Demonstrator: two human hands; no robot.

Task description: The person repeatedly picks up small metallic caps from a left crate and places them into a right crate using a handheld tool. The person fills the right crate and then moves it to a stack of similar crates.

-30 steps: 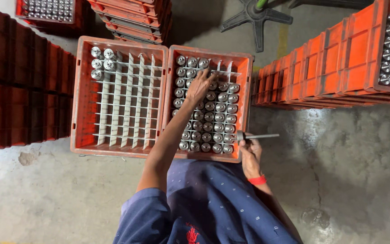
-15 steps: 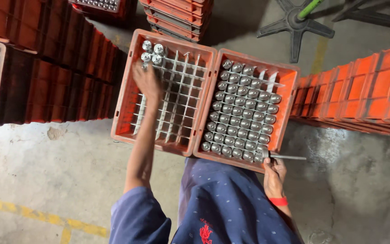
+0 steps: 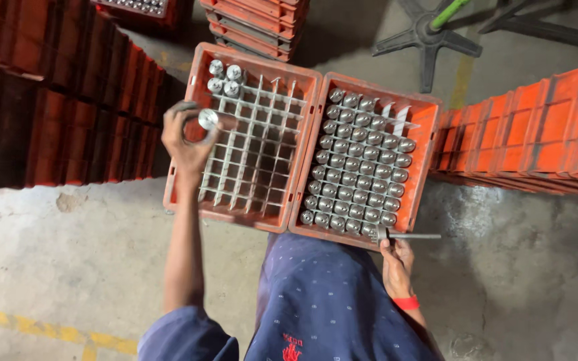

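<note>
A stained grey concrete floor (image 3: 55,267) carries a worn yellow painted line (image 3: 48,329). Stacks of orange plastic crates (image 3: 536,134) stand around, and a black star-shaped metal chair base (image 3: 429,41) rests above.

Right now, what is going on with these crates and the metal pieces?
A person's left hand holds a shiny metal cylinder over the left orange crate, whose divider grid has only four cylinders in its far corner. The right crate is nearly full of the same parts. The right hand rests at that crate's near edge, holding a thin metal rod. Stacked orange crates stand around.
</note>
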